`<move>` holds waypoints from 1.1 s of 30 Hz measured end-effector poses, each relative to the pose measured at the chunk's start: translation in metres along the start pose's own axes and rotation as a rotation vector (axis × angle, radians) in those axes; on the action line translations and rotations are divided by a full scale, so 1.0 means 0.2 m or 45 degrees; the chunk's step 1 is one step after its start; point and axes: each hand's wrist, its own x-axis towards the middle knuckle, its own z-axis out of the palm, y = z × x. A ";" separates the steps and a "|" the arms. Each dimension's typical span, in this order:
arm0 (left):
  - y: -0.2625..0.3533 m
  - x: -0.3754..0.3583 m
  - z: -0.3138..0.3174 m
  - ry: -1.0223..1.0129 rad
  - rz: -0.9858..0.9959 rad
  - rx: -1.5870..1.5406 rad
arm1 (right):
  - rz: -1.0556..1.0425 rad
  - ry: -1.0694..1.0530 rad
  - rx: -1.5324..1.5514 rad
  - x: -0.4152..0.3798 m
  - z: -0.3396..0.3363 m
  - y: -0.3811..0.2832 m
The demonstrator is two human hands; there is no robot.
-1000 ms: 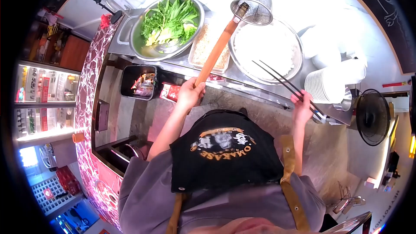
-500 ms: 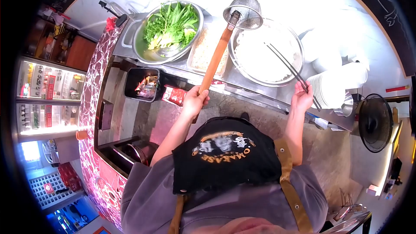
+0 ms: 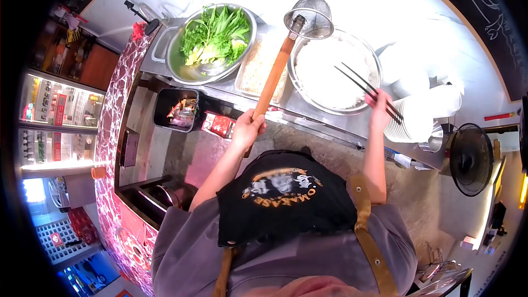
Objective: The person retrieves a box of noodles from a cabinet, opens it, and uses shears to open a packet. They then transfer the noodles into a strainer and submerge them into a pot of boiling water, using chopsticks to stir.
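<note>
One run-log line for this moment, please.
left hand: holds strainer by handle | right hand: holds chopsticks, angled over metal basin | nearby: leafy greens

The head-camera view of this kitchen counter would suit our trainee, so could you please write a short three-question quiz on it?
1. What does the left hand hold?
2. True or false: the chopsticks are in the left hand.
3. Fill in the blank: the leafy greens lie in a metal ____.

Key:
1. A long-handled mesh strainer.
2. False; the right hand holds them.
3. Bowl.
</note>
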 end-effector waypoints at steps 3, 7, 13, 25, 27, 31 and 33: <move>-0.01 0.00 0.01 -0.015 -0.009 -0.028 | 0.058 -0.030 0.084 0.03 0.16 0.01; 0.09 -0.03 0.01 -0.159 -0.117 -0.209 | -0.023 -0.090 -0.095 -0.01 0.19 -0.28; 0.20 -0.05 0.02 -0.386 0.019 -0.198 | 0.212 0.043 0.268 0.14 0.30 0.23; 0.30 -0.07 -0.01 -0.399 0.061 -0.224 | 0.347 0.292 0.937 0.03 -0.17 0.22; 0.32 -0.07 -0.01 -0.372 0.132 -0.168 | 0.279 0.264 0.986 0.01 -0.19 0.12; 0.36 -0.07 -0.01 -0.323 0.136 -0.081 | 0.147 0.234 0.923 0.00 -0.22 -0.06; 0.37 -0.08 -0.01 -0.343 0.153 -0.106 | 0.106 0.193 0.927 -0.01 -0.24 -0.14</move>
